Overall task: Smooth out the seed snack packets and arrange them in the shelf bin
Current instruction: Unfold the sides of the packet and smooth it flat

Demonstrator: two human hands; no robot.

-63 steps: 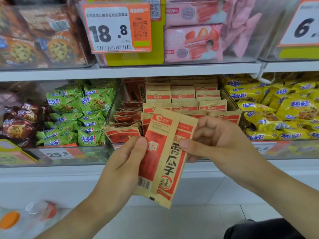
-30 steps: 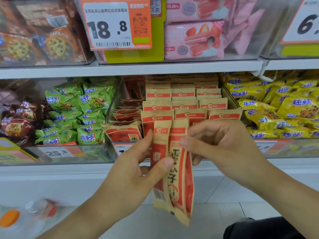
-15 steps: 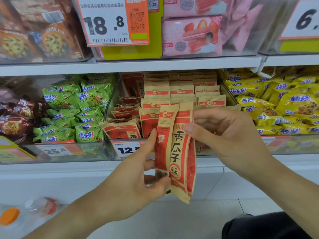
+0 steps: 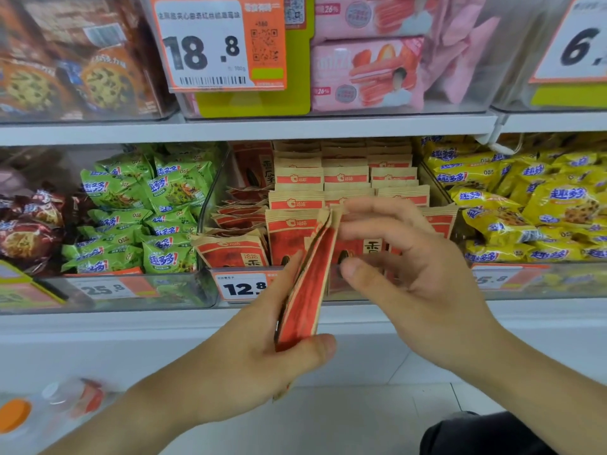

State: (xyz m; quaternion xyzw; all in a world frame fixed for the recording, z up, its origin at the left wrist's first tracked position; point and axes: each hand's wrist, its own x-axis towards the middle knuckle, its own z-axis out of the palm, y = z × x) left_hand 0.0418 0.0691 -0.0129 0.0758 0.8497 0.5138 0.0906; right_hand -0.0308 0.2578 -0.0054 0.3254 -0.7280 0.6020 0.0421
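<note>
We grip the seed packets (image 4: 307, 284) edge-on in our left hand (image 4: 262, 366), thumb under them, just before the bin (image 4: 210, 290), probably to slot them upright. Our right hand (image 4: 410, 274) hovers beside them, fingers loose, holding nothing.

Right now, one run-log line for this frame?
phase: smoothing | left hand: grips seed packets edge-on | right hand: open beside packets, contact unclear | shelf bin: rows upright | placed: not yet
</note>
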